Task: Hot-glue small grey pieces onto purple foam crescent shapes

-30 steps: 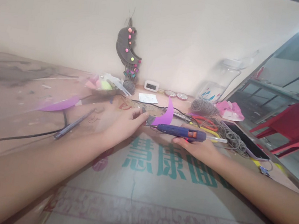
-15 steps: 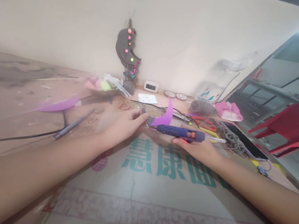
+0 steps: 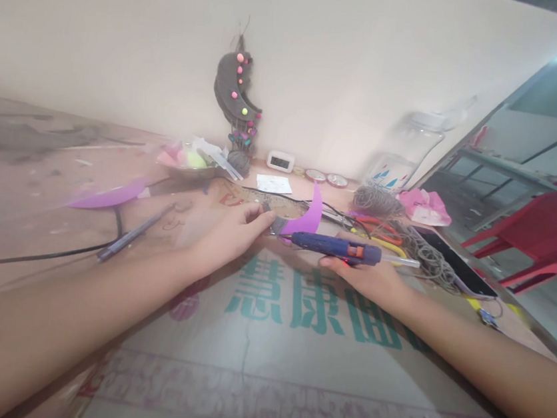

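My left hand (image 3: 241, 227) pinches one end of a purple crescent cutout (image 3: 309, 218), where grey yarn (image 3: 279, 225) is wrapped around it. The crescent's free tip points up and to the right. In my right hand (image 3: 359, 272) is a dark blue hot glue gun (image 3: 327, 245) with an orange part, a small red light and a clear glue stick sticking out of its back. The gun's nozzle points left and meets the crescent close to the yarn-wrapped end; whether it touches cannot be made out. Both hands are above a printed cardboard sheet (image 3: 262, 348).
A finished grey moon hanging (image 3: 232, 86) with pompoms is on the wall. Behind my hands are a bowl (image 3: 193, 167), a small clock (image 3: 280, 161) and a water bottle (image 3: 406, 150). Yarn (image 3: 377, 200), orange-handled scissors (image 3: 381, 229) and a phone (image 3: 453, 261) lie right; a pen (image 3: 135, 233) and black cord (image 3: 37, 253) left.
The whole view has shifted very slightly. Both hands, the crescent and the glue gun keep almost the same positions relative to one another.
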Demonstrator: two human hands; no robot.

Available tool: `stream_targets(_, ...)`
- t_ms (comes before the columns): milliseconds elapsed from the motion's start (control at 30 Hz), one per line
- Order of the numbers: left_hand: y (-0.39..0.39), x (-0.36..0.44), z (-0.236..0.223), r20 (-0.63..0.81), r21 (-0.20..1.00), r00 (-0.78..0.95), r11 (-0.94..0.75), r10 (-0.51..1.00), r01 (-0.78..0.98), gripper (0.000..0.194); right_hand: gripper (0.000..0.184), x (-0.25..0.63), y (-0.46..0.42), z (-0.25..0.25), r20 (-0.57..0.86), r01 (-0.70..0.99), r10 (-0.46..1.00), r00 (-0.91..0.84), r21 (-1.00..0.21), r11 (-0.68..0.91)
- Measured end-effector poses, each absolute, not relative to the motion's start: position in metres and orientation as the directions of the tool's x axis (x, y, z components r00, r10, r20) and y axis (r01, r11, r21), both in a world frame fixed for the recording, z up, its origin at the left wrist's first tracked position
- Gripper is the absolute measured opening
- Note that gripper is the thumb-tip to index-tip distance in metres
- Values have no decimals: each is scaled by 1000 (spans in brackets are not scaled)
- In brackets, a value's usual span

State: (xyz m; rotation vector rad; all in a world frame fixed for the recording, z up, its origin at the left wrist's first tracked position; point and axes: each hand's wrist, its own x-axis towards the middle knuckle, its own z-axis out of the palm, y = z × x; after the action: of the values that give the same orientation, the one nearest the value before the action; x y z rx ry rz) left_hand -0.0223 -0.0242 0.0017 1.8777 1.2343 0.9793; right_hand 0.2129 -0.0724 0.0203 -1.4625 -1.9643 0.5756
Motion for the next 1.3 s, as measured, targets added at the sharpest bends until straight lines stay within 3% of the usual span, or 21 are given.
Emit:
stream_targets(267,-24,-22,1,217,848,267,-317,939,424,38,27,213,-73,21,231,701,958,-170,-655,282)
stream_targets(633,-24,-22,0,198,857,273,-302,941,419,39,16,212,-74,24,249,632,950,-187,-710,310)
stream_targets(967,-25,-22,1,197,848,281,-307,939,432,41,22,215,-70,20,315,598,920,-234,-699,392)
stream_targets(1300,-24,-23,0,211,847,275,-316,938,428,41,22,213,-70,22,305,623,937,-172,-703,343)
